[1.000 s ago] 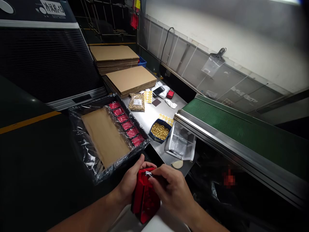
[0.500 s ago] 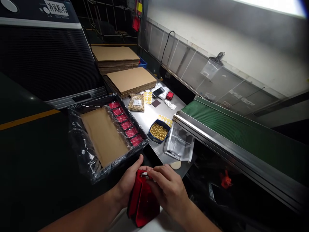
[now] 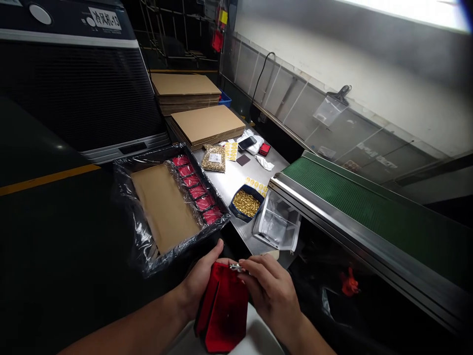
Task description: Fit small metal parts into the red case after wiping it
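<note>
My left hand (image 3: 199, 283) is wrapped around the left side of a red case (image 3: 227, 315) with a dark outer edge, held upright low in the view. Its thumb points up, and some fingers are hidden behind the case. At the case's top edge, my right hand (image 3: 275, 291) pinches a small shiny metal piece (image 3: 235, 267) between thumb and forefinger. What kind of piece it is, and whether it is fixed to the case, I cannot tell.
A plastic-lined tray (image 3: 225, 222) holds red pieces and a cardboard sheet (image 3: 162, 202). On the metal table are a bowl of gold bits (image 3: 247, 203), a clear bin (image 3: 279, 222), a phone (image 3: 247, 143) and cardboard stacks (image 3: 207, 123). A green conveyor (image 3: 332, 192) runs along the right.
My right hand has moved slightly right with the metal piece, showing more of the case's red face. The whole scene has shifted a little rightward in view.
</note>
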Tool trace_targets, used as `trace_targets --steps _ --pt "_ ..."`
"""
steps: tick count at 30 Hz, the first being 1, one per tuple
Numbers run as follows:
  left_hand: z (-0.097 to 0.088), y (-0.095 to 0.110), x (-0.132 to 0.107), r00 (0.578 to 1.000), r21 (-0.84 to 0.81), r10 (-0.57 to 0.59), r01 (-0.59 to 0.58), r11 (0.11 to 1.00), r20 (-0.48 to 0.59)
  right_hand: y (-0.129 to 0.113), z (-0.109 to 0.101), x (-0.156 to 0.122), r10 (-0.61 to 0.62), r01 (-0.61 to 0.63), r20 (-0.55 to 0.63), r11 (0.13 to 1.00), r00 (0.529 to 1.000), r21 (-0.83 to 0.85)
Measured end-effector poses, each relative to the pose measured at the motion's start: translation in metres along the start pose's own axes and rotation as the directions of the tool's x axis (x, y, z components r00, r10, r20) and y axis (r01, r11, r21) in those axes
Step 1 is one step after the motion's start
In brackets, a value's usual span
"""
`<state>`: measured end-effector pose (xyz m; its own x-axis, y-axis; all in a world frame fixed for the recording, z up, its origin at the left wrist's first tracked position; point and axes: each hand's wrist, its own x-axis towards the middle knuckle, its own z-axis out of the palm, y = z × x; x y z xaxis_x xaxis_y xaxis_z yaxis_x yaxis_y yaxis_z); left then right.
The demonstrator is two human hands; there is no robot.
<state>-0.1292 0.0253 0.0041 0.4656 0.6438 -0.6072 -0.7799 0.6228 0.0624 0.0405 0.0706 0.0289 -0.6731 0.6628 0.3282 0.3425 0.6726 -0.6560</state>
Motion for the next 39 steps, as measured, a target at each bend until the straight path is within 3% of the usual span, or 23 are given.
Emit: trace_targets --steps 4,8,11,13,14,16,18,20,22,23,25,33,39 --pt "-0.002 0.0 -0.001 1.0 -0.022 0.014 -0.014 1.0 0.013 -0.007 -0.001 0.0 0.014 -0.014 0.006 1.0 1.0 -0.015" --pt "0.003 0.0 -0.002 0.984 -0.128 0.046 -0.069 0.989 -0.172 -0.02 0.008 -0.002 0.028 -0.017 -0.1 0.994 0.995 0.109" --pt "0.008 -0.001 0.001 0.977 -0.194 0.025 -0.066 0.979 -0.21 -0.024 0.02 -0.006 -0.038 0.066 -0.201 0.988 0.979 0.139" --pt "0.006 -0.002 0.005 0.949 -0.044 0.148 -0.167 0.985 -0.279 -0.021 0.028 -0.006 0.12 -0.065 -0.224 0.969 0.967 0.237" --pt "0.003 -0.003 0.006 0.898 0.131 0.293 -0.264 0.956 -0.329 -0.019 0.03 -0.004 0.283 -0.2 -0.218 0.92 0.934 0.337" --pt "-0.005 -0.005 0.006 0.724 0.506 0.615 -0.422 0.752 -0.31 -0.013 0.032 0.002 0.617 -0.447 -0.145 0.692 0.773 0.567" --pt "-0.012 -0.007 0.002 0.562 0.769 0.823 -0.488 0.413 -0.085 -0.01 0.031 0.009 0.784 -0.506 -0.047 0.444 0.619 0.739" --pt "-0.015 -0.011 -0.004 0.487 0.855 0.846 -0.514 0.075 0.219 -0.009 0.028 0.015 0.825 -0.495 0.015 0.324 0.564 0.806" --pt "-0.015 -0.016 -0.009 0.456 0.838 0.759 -0.503 -0.209 0.464 -0.011 0.026 0.017 0.842 -0.498 0.023 0.296 0.539 0.815" --pt "-0.013 -0.018 -0.01 0.461 0.826 0.724 -0.496 -0.269 0.513 -0.012 0.025 0.018 0.848 -0.502 0.013 0.301 0.53 0.811" --pt "-0.009 -0.02 -0.011 0.488 0.824 0.69 -0.481 -0.299 0.535 -0.014 0.024 0.017 0.846 -0.499 -0.005 0.319 0.533 0.806" --pt "0.008 -0.017 -0.011 0.596 0.872 0.651 -0.426 -0.24 0.47 -0.001 0.025 0.011 0.8 -0.517 0.027 0.361 0.6 0.776" --pt "0.013 -0.005 -0.028 0.774 0.895 0.473 -0.44 -0.075 0.42 0.008 0.015 0.011 0.773 -0.556 0.095 0.361 0.628 0.748"
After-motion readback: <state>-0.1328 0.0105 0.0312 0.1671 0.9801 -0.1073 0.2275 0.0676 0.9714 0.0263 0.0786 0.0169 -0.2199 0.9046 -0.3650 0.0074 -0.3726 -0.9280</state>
